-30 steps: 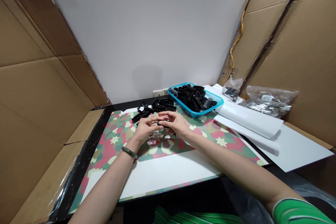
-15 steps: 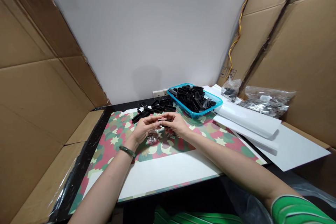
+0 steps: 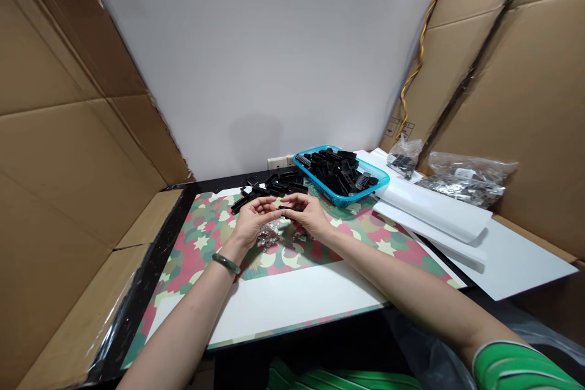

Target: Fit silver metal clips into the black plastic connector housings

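My left hand (image 3: 253, 221) and my right hand (image 3: 305, 213) meet above the camouflage-patterned mat (image 3: 205, 237). Their fingertips pinch together on a small black plastic part (image 3: 286, 208) held between them. A green bangle (image 3: 225, 263) sits on my left wrist. Just under the hands lies a small heap of shiny metal pieces (image 3: 270, 235). Behind the hands a loose pile of black plastic parts (image 3: 269, 186) rests on the mat's far edge.
A turquoise basket (image 3: 379, 186) full of black parts stands at the back right. White sheets (image 3: 457, 225) spread to the right, with two clear bags of parts (image 3: 466, 180) on them. Cardboard walls close in left and right. A white sheet (image 3: 292, 298) covers the near mat.
The hands stay together at the same spot, fingers shifting slightly on the small part. The view has tilted a little.
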Motion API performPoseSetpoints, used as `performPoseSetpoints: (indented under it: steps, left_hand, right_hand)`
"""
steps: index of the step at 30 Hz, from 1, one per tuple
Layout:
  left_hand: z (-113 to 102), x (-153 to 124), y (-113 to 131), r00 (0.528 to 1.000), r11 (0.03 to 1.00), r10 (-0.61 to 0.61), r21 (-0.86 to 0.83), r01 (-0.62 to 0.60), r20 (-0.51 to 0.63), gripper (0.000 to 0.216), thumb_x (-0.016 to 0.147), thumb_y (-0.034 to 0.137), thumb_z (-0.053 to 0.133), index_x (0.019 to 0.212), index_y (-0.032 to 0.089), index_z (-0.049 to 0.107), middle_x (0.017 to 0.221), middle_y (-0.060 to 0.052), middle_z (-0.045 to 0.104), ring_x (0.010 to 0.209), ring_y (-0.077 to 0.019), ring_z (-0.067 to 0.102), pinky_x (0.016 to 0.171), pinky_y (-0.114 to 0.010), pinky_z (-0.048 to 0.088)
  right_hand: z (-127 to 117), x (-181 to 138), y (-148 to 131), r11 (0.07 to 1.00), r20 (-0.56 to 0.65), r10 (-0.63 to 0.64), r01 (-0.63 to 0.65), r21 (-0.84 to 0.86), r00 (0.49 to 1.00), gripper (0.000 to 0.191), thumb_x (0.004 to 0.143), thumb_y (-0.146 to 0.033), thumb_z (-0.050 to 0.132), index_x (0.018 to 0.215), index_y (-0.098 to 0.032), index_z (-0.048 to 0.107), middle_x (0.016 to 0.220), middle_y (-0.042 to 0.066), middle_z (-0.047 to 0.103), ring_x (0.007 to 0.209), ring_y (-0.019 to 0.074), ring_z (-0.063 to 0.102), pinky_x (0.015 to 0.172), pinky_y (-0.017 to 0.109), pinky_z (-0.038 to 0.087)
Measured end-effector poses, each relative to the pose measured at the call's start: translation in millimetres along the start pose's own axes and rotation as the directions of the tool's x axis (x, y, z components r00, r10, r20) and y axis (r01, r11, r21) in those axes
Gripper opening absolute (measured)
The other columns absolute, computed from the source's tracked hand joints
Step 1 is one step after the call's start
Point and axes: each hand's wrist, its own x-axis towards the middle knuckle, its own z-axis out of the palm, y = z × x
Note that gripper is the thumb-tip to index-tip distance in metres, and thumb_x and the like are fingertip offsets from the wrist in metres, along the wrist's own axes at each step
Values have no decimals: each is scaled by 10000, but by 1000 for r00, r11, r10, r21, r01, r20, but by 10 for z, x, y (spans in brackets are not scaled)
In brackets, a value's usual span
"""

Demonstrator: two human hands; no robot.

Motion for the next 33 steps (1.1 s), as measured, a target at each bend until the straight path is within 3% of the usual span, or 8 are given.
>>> performPoseSetpoints:
  steps: [15, 19, 21, 23, 26, 28, 30, 33]
  left_hand:
    - [-9, 1, -9, 995, 987, 96, 132, -91, -33, 428, 478, 222, 930, 846, 156, 723, 755, -27, 700, 760, -164, 651, 742, -300, 536]
    - [-18, 19, 41, 982, 969, 187, 174, -178, -40, 388, 507, 218, 906, 850, 175, 731, 786, -30, 709, 799, -178, 656, 767, -313, 534]
    - [-30, 30, 59, 972, 956, 230, 197, -216, -50, 361, 521, 214, 897, 839, 177, 730, 825, -39, 720, 823, -185, 662, 788, -321, 532]
    - [-42, 37, 61, 969, 951, 241, 213, -225, -54, 344, 539, 213, 889, 844, 177, 735, 868, -53, 732, 863, -199, 670, 820, -335, 531]
    - [-52, 38, 36, 977, 961, 210, 190, -201, -29, 342, 579, 229, 873, 893, 177, 750, 951, -75, 748, 943, -224, 676, 879, -361, 529]
    - [-51, 33, 15, 985, 973, 175, 151, -173, -2, 365, 595, 236, 867, 938, 180, 756, 997, -82, 751, 973, -231, 676, 897, -365, 529]
    - [-45, 25, 3, 989, 982, 144, 123, -145, 24, 386, 595, 233, 869, 961, 180, 758, 1012, -85, 753, 974, -234, 680, 897, -365, 533]
    - [-32, 10, 8, 992, 986, 120, 116, -124, 38, 376, 589, 233, 871, 945, 173, 764, 991, -89, 760, 942, -238, 690, 877, -366, 543]
  right_hand:
    - [-7, -25, -24, 993, -24, -96, 94, -65, 995, 343, 648, -368, 804, 916, -175, 709, 779, 32, 673, 724, 172, 620, 657, 286, 510]
    - [-41, -40, -77, 999, 95, 33, -32, -3, 995, 419, 740, -449, 738, 1071, -195, 701, 783, 35, 683, 593, 159, 612, 539, 283, 504]
    - [-55, -38, -82, 993, 149, 117, -121, 16, 982, 415, 765, -512, 715, 1016, -181, 707, 612, 3, 620, 444, 138, 539, 431, 270, 450]
    - [-61, -30, -67, 992, 126, 123, -124, 1, 984, 398, 735, -529, 749, 911, -175, 699, 517, -25, 548, 390, 126, 491, 394, 261, 418]
    - [-60, -14, -34, 998, 15, 24, -23, -60, 1000, 380, 675, -461, 806, 904, -192, 668, 662, -9, 616, 453, 123, 522, 436, 264, 447]
    - [-58, -3, -21, 983, -45, -98, 90, -157, 994, 328, 651, -375, 813, 880, -196, 659, 800, 13, 657, 589, 149, 588, 544, 278, 491]
    - [-57, 8, -14, 950, -63, -208, 186, -251, 976, 249, 648, -304, 791, 826, -194, 655, 840, 22, 672, 738, 182, 619, 676, 297, 502]
    - [-56, 18, -3, 925, -51, -249, 222, -308, 967, 190, 675, -276, 755, 816, -196, 655, 843, 25, 684, 814, 201, 618, 753, 310, 482]
